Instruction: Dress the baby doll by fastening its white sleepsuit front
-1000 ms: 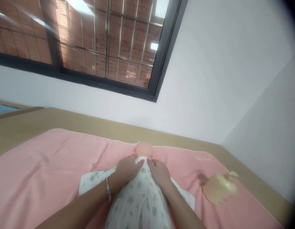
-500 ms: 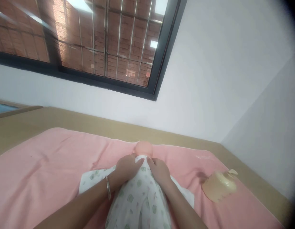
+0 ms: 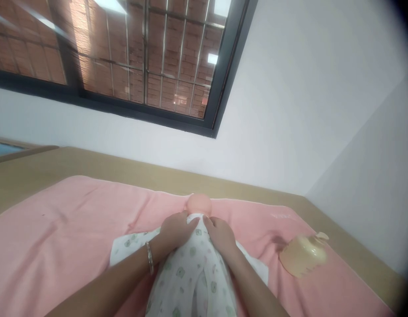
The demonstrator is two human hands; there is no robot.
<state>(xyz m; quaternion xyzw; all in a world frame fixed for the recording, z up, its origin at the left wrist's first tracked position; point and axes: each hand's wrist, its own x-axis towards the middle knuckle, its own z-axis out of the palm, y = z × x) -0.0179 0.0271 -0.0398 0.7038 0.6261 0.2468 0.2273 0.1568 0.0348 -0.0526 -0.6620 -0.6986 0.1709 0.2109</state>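
Doll: its smooth, rounded head [image 3: 199, 204] is seen at the far end of the garment, near the far edge of the blanket.
Printed garment [image 3: 194, 264]: white cloth with small green figures is spread over the doll, its sides fanned out on the blanket.
Left hand [image 3: 178, 229]: the garment is held near the neckline, the thumb laid over the cloth; the other fingertips are hidden.
Right hand [image 3: 223, 235]: the opposite side of the neckline is held the same way, the two thumbs being close together.
Bracelet [image 3: 149, 258]: it is worn on the left wrist.
Pink blanket [image 3: 75, 220]: it is wrinkled and laid over a wooden surface [image 3: 134, 165].
Yellow bottle [image 3: 303, 255]: it is set on the blanket, right of the garment, untouched.
Window [image 3: 177, 66]: it is dark-framed, and bars and brickwork are seen through it.
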